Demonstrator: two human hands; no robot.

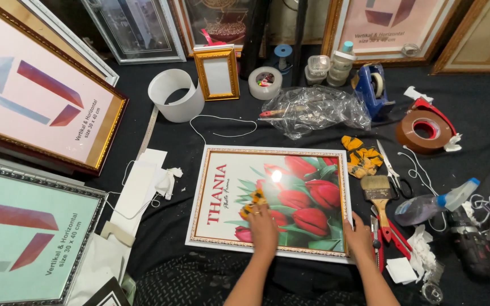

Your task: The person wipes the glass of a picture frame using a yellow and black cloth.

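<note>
A black-covered table (472, 107) carries everything. Under both hands a tulip frame (216, 226) lies flat. The left hand (263, 228) is pressed on its glass, clenched over a yellow cloth (252, 204) that shows just beyond the fingertips. The right hand (359, 235) is laid open against the frame's right edge, grasping nothing. Beyond the right hand lies a second patterned cloth (360, 157); a brush (380, 195) and red pliers (393, 236) are seen just right of it. A clear bag (319, 110) lies farther off, beyond the frame.
</note>
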